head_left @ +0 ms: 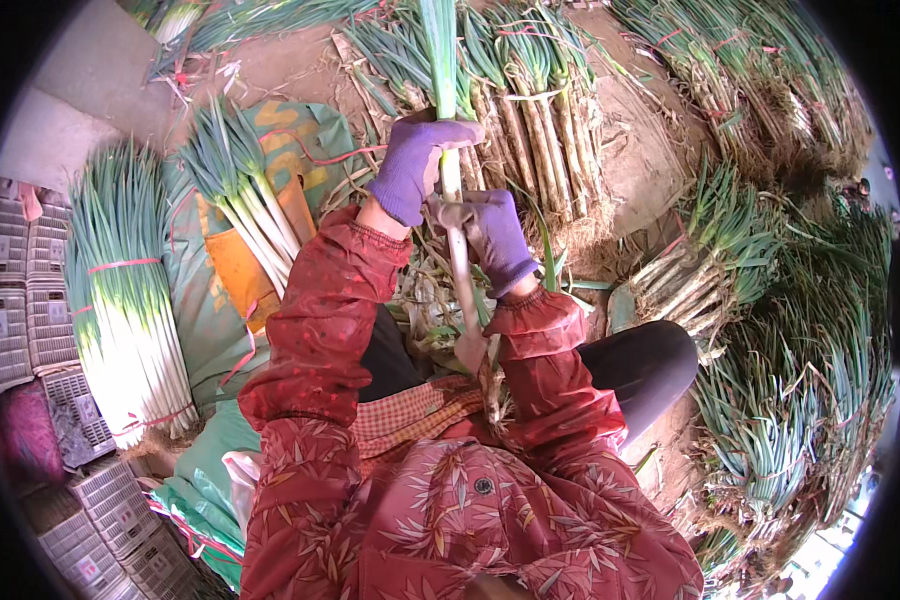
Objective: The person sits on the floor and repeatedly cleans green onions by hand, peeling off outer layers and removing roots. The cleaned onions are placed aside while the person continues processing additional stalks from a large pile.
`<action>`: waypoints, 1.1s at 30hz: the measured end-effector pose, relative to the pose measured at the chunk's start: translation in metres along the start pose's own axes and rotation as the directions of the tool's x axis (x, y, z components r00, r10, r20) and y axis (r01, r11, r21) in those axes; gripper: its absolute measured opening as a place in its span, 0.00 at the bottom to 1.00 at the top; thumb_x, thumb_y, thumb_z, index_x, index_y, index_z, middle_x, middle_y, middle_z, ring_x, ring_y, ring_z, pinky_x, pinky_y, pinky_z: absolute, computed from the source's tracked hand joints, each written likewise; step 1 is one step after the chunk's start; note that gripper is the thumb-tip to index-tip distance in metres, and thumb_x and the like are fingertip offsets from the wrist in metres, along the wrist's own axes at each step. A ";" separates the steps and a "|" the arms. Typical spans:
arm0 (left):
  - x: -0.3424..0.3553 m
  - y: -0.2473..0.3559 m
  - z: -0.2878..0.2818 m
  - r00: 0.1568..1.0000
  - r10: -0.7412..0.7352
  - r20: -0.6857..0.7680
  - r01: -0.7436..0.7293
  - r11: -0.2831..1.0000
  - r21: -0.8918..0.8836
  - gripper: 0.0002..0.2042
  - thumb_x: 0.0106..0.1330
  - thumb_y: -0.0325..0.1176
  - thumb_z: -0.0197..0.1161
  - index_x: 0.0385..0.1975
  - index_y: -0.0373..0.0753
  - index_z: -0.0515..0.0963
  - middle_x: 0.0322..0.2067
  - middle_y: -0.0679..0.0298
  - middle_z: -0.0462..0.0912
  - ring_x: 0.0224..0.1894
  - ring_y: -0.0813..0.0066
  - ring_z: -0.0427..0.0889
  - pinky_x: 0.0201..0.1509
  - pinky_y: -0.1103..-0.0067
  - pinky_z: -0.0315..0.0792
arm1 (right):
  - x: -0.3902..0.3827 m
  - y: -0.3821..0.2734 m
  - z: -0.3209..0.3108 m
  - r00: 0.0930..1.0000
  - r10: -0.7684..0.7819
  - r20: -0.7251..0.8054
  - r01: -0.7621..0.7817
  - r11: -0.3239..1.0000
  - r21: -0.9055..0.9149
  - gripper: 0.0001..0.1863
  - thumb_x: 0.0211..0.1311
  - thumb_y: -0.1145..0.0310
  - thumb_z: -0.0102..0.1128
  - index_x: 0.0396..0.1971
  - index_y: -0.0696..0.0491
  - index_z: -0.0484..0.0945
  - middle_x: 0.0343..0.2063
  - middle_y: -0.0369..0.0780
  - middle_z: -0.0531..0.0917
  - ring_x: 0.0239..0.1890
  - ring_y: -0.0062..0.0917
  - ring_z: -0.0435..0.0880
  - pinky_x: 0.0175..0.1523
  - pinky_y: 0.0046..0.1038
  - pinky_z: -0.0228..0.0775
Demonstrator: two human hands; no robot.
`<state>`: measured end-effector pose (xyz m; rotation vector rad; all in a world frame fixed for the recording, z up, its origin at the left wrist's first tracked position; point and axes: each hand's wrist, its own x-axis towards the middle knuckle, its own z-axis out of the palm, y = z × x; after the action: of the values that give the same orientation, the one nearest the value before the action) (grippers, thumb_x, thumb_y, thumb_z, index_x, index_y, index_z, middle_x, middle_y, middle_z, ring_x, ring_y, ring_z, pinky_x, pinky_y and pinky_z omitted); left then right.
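A single long green onion (460, 258) stands upright in front of my body, its green leaves pointing away and its root end close to my lap. My left hand (415, 165), in a purple glove, is closed around the upper stalk just below the leaves. Lower down, my right hand (492, 235), gloved the same way, has its fingers closed on the white part of the stalk. Brown dry skin hangs at the root end (493, 390). Loose peeled leaves (425, 295) lie beneath my hands, partly hidden by them.
Left, a tied bundle of clean green onions (130, 290) stands near stacked crates (5, 240); a smaller clean bunch (245, 195) rests on a green sheet (175, 260). Unpeeled bundles lie ahead (545, 120) and right (695, 265), with a large heap (800, 390) beyond my knee.
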<state>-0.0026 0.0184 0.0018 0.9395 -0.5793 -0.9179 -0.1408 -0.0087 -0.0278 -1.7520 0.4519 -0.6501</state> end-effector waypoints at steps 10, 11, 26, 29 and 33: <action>-0.012 0.007 -0.011 0.984 -0.177 -0.017 0.178 0.981 0.077 0.11 0.54 0.31 0.60 0.31 0.29 0.80 0.27 0.58 0.80 0.30 0.73 0.78 0.36 0.80 0.72 | -0.020 -0.040 0.009 0.949 0.313 0.040 -0.315 0.949 0.034 0.10 0.51 0.66 0.66 0.27 0.58 0.80 0.15 0.35 0.76 0.16 0.16 0.69 0.22 0.22 0.59; -0.018 0.013 0.000 0.974 -0.222 -0.048 0.226 0.969 0.096 0.13 0.52 0.34 0.61 0.32 0.30 0.80 0.21 0.64 0.76 0.23 0.78 0.72 0.29 0.84 0.65 | -0.021 -0.035 0.003 0.945 0.310 0.105 -0.323 0.937 0.137 0.09 0.51 0.68 0.66 0.28 0.59 0.80 0.16 0.36 0.77 0.17 0.17 0.71 0.23 0.22 0.61; -0.011 0.004 -0.015 0.988 -0.145 0.056 0.147 0.988 -0.039 0.15 0.55 0.35 0.58 0.35 0.28 0.78 0.25 0.65 0.76 0.28 0.76 0.73 0.33 0.83 0.66 | -0.025 -0.061 -0.013 0.843 0.424 0.332 -0.450 0.893 0.003 0.09 0.55 0.73 0.57 0.33 0.61 0.79 0.31 0.42 0.85 0.28 0.23 0.84 0.33 0.19 0.76; 0.007 0.017 -0.025 0.986 -0.103 0.134 0.118 0.986 -0.117 0.07 0.53 0.30 0.59 0.26 0.32 0.79 0.28 0.57 0.79 0.31 0.70 0.77 0.38 0.79 0.71 | -0.062 -0.015 -0.010 0.872 0.187 0.452 -0.325 0.912 0.250 0.25 0.55 0.52 0.62 0.39 0.61 0.79 0.30 0.41 0.83 0.29 0.22 0.82 0.34 0.25 0.75; 0.016 0.014 -0.029 0.994 0.105 0.031 -0.105 0.994 0.017 0.14 0.53 0.36 0.63 0.30 0.29 0.80 0.28 0.59 0.79 0.29 0.71 0.75 0.36 0.80 0.70 | -0.086 -0.050 0.007 0.781 0.481 0.398 -0.605 0.740 0.293 0.20 0.59 0.65 0.59 0.48 0.60 0.73 0.25 0.37 0.80 0.23 0.18 0.78 0.28 0.19 0.71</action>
<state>0.0330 0.0207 0.0001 0.9045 -0.6580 -0.8350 -0.2041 0.0618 0.0020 -1.1915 0.5477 -0.0316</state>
